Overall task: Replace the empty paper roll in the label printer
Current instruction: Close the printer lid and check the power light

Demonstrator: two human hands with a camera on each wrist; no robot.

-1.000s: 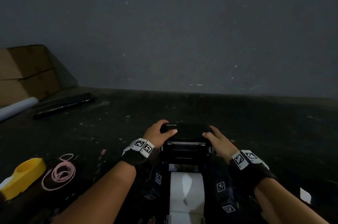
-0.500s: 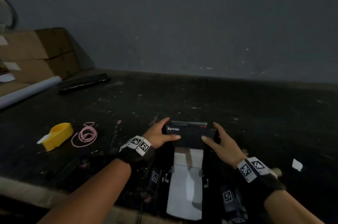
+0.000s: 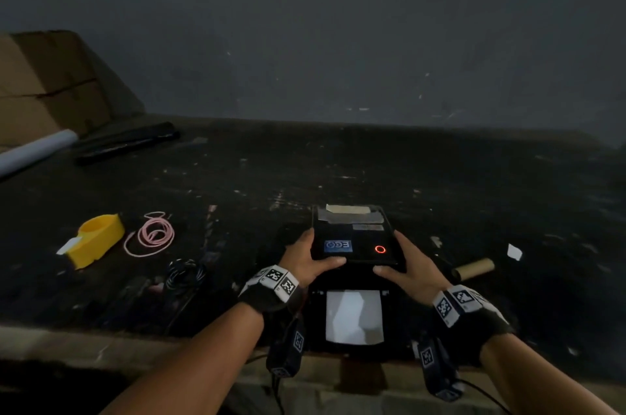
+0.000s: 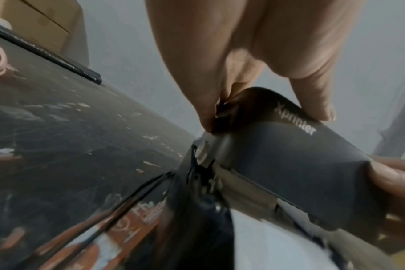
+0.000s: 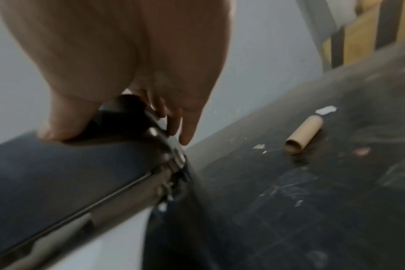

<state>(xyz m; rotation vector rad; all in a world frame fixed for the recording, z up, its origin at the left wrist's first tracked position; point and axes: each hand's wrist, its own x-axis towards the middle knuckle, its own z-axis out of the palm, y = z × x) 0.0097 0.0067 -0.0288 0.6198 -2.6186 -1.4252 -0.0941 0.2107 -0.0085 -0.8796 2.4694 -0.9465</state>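
The label printer [image 3: 352, 279] is sitting at the near edge of the dark worktop [image 3: 338, 170], roughly at its middle, with its long axis running from the near edge toward the far wall. Its lid [image 3: 352, 238] is lying low over the body, hinged at the far end, and its near edge is resting between the two hands. "Xprinter" is showing in pale letters on the lid's front face in the left wrist view; on top, a blue sticker is carrying white characters I cannot make out, and a red ring is glowing beside it. Taped paper patches are sitting at the lid's far end.

The left hand [image 3: 306, 260] is gripping the lid's left near corner, thumb lying along the front edge and fingers [image 4: 210, 102] curling over the side. The right hand [image 3: 411, 265] is gripping the right near corner the same way, thumb on the front edge. The hands are apart, one at each side of the lid.

White label paper [image 3: 354, 316] is showing in the open bay just nearer than the lid. An empty cardboard core [image 3: 472, 269] is lying on the worktop to the right of the printer, apart from the right hand, its long axis running left to right.
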